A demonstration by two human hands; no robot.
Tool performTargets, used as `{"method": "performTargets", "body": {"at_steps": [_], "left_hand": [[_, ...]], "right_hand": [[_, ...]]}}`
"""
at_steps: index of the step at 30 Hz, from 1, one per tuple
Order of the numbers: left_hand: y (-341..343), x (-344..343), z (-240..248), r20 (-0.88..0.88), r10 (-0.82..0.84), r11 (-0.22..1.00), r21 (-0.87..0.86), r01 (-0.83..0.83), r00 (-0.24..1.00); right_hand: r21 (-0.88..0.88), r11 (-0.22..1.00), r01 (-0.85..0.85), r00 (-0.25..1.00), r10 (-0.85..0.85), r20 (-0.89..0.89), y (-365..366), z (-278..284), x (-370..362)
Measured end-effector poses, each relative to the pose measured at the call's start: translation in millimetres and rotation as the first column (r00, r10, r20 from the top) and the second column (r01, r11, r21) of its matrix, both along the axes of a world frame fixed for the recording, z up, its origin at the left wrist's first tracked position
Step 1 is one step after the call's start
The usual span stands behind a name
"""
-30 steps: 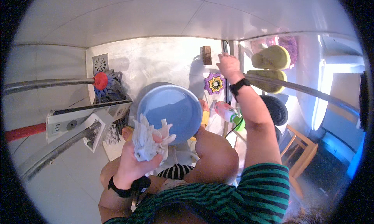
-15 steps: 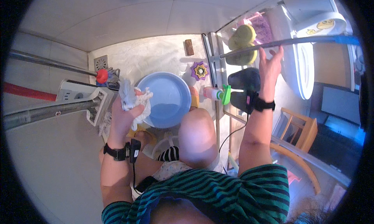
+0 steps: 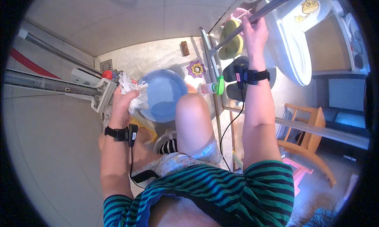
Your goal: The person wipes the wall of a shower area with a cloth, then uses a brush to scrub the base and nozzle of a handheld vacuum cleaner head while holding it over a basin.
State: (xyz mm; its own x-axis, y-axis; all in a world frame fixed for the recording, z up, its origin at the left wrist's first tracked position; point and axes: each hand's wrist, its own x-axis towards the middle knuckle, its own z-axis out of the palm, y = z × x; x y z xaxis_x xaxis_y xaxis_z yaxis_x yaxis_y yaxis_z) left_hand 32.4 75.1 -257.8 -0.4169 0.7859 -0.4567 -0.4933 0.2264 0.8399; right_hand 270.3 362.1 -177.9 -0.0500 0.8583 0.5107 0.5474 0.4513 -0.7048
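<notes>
A crumpled white cloth [image 3: 136, 96] is bunched in my left hand [image 3: 123, 100], whose fingers are closed round it beside the blue basin's left rim. The round blue basin [image 3: 181, 83] stands on the floor in front of my knees. On the right, my raised right hand [image 3: 256, 36] is at a slanting metal bar [image 3: 233, 34], with its fingers curled round it. Part of those fingers is hidden behind the bar.
Left of the basin are a grey-handled mop [image 3: 51, 85], a red-ended pole [image 3: 106, 74] and a floor drain [image 3: 106, 66]. A spray bottle [image 3: 209, 88] and brown block [image 3: 184, 48] lie ahead. Green slippers [image 3: 231, 47], a toilet [image 3: 298, 57] and wooden chair [image 3: 312, 128] are right.
My right hand has moved up and left along the bar and its spread fingers have closed round it. The view has shifted; my left hand still holds the cloth.
</notes>
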Motion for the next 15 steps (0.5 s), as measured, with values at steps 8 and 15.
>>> {"method": "performTargets", "body": {"at_steps": [8, 15], "left_hand": [[-4.5, 19.5, 41.4, -0.111, -0.039, 0.99, 0.127, 0.054, 0.993], [-18.1, 32.0, 55.7, -0.12, -0.083, 0.971, 0.215, 0.107, 0.989]], "right_hand": [[0.208, 0.968, -0.142, 0.951, 0.191, -0.243, -88.7, 110.4, 48.0], [0.292, 0.941, -0.17, 0.934, 0.248, -0.258, -184.1, 177.2, 114.3]]}}
